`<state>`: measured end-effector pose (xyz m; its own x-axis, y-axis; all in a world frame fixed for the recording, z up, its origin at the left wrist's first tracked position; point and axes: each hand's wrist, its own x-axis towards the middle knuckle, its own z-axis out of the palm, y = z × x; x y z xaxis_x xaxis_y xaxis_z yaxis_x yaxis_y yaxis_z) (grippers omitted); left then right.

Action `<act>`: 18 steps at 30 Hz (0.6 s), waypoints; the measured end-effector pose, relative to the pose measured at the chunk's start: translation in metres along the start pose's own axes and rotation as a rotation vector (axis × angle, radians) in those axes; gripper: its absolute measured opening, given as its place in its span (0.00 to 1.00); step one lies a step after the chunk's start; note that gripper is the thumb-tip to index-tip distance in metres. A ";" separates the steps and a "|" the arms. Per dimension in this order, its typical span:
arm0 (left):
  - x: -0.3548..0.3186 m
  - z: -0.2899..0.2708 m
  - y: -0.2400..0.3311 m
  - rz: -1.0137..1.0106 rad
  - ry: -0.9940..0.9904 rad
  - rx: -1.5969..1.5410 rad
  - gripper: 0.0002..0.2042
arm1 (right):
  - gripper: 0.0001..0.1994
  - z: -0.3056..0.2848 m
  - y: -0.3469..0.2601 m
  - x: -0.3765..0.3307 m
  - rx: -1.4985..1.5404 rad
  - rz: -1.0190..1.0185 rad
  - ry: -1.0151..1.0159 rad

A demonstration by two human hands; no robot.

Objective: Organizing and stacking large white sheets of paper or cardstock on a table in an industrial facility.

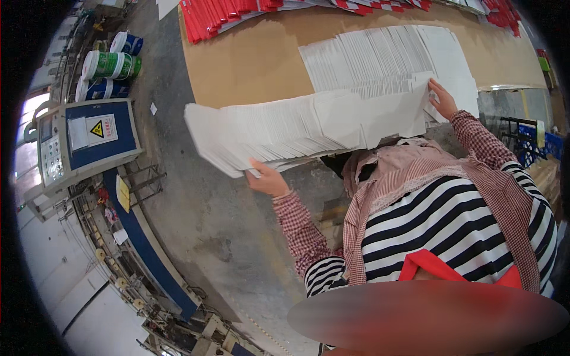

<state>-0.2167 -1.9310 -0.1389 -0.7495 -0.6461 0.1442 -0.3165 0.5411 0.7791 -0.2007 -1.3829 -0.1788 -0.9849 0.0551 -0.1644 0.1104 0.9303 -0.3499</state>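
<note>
Fisheye view, looking down: person stands at a counter (246, 68) topped w/ plain brown board. Long fanned row of white sheets (285, 127) (paper or thin card, can't tell which) spans btwn both hands along the counter's near side; its L end slants down toward the person. L grip (267, 180) grasps that end at its near lower corner; R grip (442, 99) grasps the row's other end, at the upper corner. Can't tell if the counter bears any of its weight.

On the counter, just beyond the held row, lies a 2nd fanned white stack (368, 56). Red-&-white bundles (222, 15) line the counter's far side. Grey concrete floor (219, 231) runs L of & in front of the counter. Well L of it: blue & green buckets (113, 65) on their sides, plus a control box (86, 139) w/ buttons & a yellow warning triangle. R of counter: blue crate (554, 145).

Arms: both bent, in red-&-white checked sleeves (301, 228). L forearm angles fwd & outward; R forearm angles inward from a wide elbow, its hand nearer the counter's far side.
</note>
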 end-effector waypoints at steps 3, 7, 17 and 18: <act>0.005 -0.006 -0.012 0.199 -0.054 -0.109 0.21 | 0.27 0.003 0.003 0.002 -0.046 -0.017 0.003; 0.050 -0.021 -0.067 -0.486 -0.129 -1.177 0.20 | 0.28 0.001 0.001 0.003 -0.010 0.006 -0.058; -0.005 -0.001 0.034 0.296 0.082 0.209 0.16 | 0.29 0.002 0.008 0.000 -0.066 0.024 -0.078; -0.014 0.002 0.039 0.352 0.108 0.026 0.16 | 0.29 0.001 0.007 0.001 -0.067 0.056 -0.071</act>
<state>-0.2196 -1.8996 -0.1118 -0.7499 -0.4704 0.4652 -0.0659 0.7528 0.6550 -0.2010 -1.3771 -0.1822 -0.9653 0.0843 -0.2473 0.1536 0.9488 -0.2761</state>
